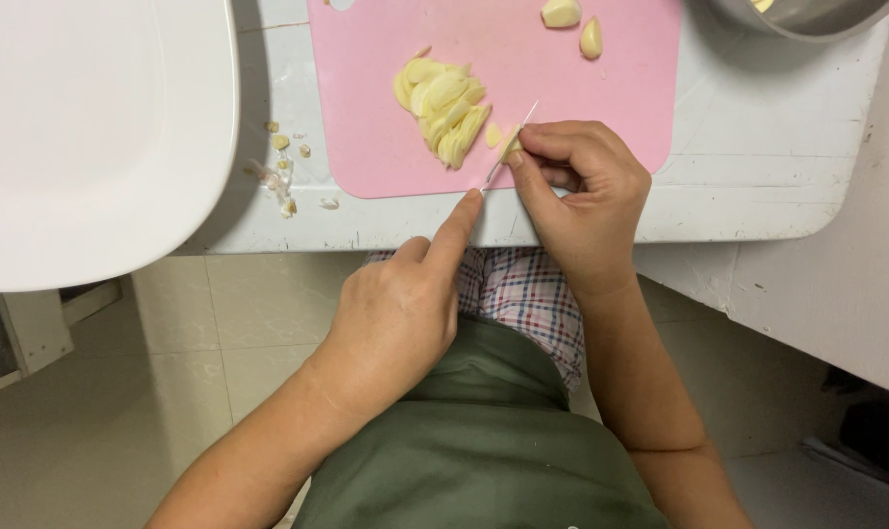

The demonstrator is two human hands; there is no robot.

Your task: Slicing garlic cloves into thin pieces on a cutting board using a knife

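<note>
Near the pink board's (386, 167) front edge, left hand (395, 318) grips a knife (508, 147); right hand (582, 191) fingers pinch a garlic clove (510, 147).

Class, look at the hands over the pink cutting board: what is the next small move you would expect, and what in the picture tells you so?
Probably one more thin cut downward. The left hand holds a knife with its blade at the garlic clove pinched by the right hand. A pile of slices already lies beside it on the cutting board, and part of the clove remains uncut.
</note>
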